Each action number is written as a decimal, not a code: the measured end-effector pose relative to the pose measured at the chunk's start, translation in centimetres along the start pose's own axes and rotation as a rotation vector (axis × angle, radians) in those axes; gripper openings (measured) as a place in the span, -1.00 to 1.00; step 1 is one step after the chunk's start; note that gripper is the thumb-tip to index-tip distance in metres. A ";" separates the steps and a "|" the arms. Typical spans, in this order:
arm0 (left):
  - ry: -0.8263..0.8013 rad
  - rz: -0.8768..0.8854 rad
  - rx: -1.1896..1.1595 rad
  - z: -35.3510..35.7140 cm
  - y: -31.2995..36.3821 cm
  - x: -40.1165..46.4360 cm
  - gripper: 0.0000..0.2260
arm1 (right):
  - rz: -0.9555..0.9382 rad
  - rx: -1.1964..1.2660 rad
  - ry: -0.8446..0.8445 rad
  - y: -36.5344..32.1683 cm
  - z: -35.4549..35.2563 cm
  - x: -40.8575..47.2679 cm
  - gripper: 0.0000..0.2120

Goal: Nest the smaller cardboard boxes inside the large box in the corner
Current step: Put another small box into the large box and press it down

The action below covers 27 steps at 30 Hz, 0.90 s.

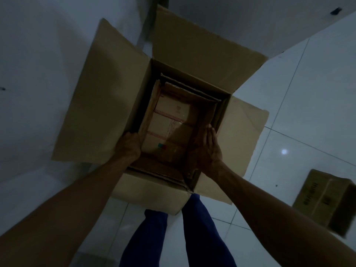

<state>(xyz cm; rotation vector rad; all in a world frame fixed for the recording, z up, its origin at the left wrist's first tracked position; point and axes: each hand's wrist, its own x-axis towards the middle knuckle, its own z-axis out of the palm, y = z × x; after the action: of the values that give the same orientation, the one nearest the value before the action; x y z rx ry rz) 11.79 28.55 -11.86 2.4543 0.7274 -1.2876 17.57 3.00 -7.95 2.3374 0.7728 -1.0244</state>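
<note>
A large cardboard box [123,97] stood open in the corner of a dim white room, its four flaps splayed outward against the two walls and over the tiled floor [308,116]. Inside it sat a smaller cardboard box [209,120], also open, and at the bottom of that lay a still smaller sealed carton [169,130] crossed by red-striped tape.

The left hand [128,144] curled over the near-left rim of the nested box, fingers hooked inside. The right hand [209,146] lay with fingers straight and together, pressed flat against that box's right inner wall. The two hands were well apart, the sealed carton lying between and below them.

The carton bore a small green and red mark near its lower edge and faint printing, too dark to read. A narrow dark gap ran between the nested box and the large box on the far and right sides.

Another cardboard box [323,201] with unreadable dark printing lay on the floor to the right, well apart. The person's blue trouser legs [202,228] stood against the large box's near side.
</note>
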 end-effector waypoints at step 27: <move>0.059 0.046 -0.078 -0.5 -0.1 -2.6 -0.72 | -0.050 0.244 -0.073 0.0 -3.4 -2.6 -0.33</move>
<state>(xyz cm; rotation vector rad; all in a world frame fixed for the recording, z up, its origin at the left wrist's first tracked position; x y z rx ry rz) 10.80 28.10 -9.47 2.4406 0.7173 -1.1527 17.76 4.28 -3.87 2.4770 0.7161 -1.2826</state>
